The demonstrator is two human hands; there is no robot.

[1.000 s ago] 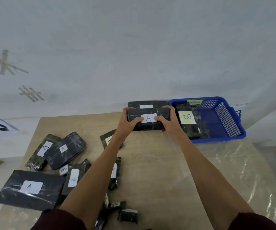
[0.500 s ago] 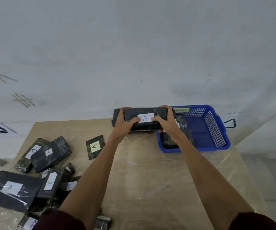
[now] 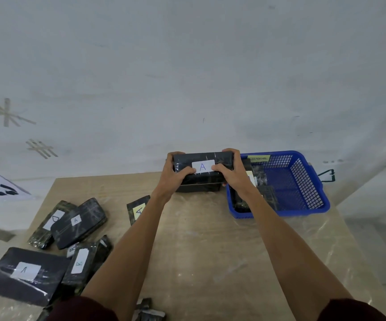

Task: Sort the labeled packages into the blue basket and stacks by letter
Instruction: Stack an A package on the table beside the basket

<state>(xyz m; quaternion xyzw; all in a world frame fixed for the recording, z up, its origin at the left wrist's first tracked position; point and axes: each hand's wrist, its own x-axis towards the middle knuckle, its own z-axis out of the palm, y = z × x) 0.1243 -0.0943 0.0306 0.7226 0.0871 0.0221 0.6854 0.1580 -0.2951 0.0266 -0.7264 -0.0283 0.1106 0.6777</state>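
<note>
Left grip (image 3: 175, 179) and right grip (image 3: 232, 179) clasp the ends of the A package (image 3: 202, 158) at the table's (image 3: 210, 239) 12 o'clock, over a lower package (image 3: 199, 188) at the blue basket's (image 3: 303, 210) 9 o'clock: this looks like stacking, which next calls for squaring it up and letting go.

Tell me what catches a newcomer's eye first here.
The left hand and right hand grip a black plastic-wrapped package with a white A label at the far edge of the wooden table. Just right of it sits a blue plastic mesh basket holding dark packages. More black labelled packages lie scattered at the near left.
</note>
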